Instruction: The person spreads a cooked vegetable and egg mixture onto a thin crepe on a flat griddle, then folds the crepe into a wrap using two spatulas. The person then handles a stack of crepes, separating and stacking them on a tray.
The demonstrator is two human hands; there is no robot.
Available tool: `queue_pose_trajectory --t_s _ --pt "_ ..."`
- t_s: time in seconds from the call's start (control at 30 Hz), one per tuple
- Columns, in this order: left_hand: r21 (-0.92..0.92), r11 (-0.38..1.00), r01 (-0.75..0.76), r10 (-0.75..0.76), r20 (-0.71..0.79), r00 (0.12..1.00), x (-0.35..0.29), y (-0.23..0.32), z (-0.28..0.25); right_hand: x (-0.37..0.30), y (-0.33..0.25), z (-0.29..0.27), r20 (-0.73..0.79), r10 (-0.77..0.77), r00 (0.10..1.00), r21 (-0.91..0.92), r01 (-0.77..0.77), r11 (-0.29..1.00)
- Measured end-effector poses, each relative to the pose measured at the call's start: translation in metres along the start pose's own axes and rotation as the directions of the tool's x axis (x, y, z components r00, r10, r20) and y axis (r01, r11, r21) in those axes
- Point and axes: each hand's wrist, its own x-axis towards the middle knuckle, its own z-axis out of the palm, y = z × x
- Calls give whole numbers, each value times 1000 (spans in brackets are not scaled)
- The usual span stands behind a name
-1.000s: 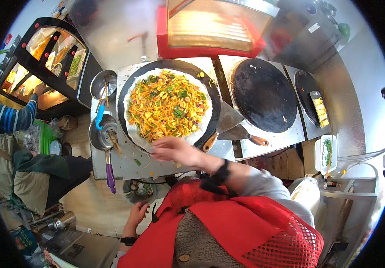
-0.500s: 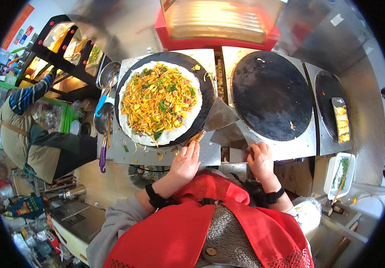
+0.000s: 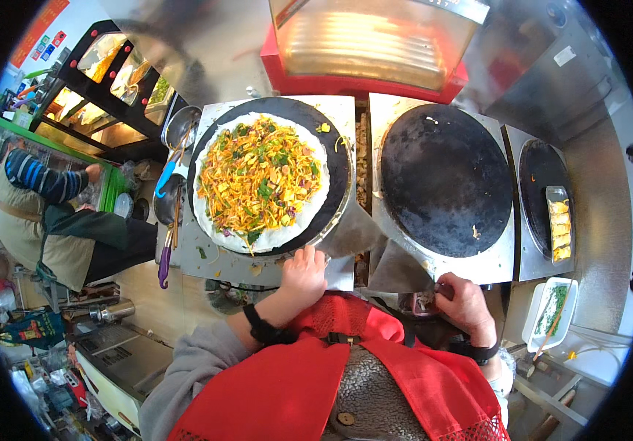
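My left hand (image 3: 304, 278) is closed around the handle of a metal scraper (image 3: 349, 231), at the front edge of the left griddle (image 3: 337, 163). The scraper's wide blade reaches right over the griddle's corner. My right hand (image 3: 469, 303) grips the handle of a second metal scraper (image 3: 398, 269), whose blade points left across the gap between the stoves. Spread on the left griddle lies a pale round pancake (image 3: 298, 228) heaped with shredded vegetables and small diced pieces (image 3: 257, 176). The middle griddle (image 3: 445, 180) is bare apart from a few crumbs.
A tray of golden rolls (image 3: 560, 229) rests on the right griddle (image 3: 540, 173). Ladles with blue (image 3: 166, 178) and purple (image 3: 164, 266) handles lie at left. A white tub of chopped greens (image 3: 551, 312) stands front right. A co-worker (image 3: 55, 213) is beside a lit display case (image 3: 103, 92).
My right hand has moved right and nearer me with its scraper. The left scraper has shifted slightly nearer. The co-worker's arm has drawn back from the display case.
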Motion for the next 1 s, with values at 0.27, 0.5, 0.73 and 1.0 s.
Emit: queue_pose_trajectory --t_s 0.27,0.5,0.73,1.0 --pt "-249 968 -5 -38 -169 985 10 -51 -67 105 -28 -4 -349 -49 936 231 136 963" --pt "-399 883 245 -314 -116 942 132 -110 -61 209 -65 11 -204 -113 972 -160 81 984" --pt "-409 883 232 -304 -120 945 131 -103 -30 290 -97 32 -215 -82 973 -162 47 986" --pt "-555 827 87 -271 -259 927 98 -114 -73 262 -136 15 -533 -384 754 -131 374 918"
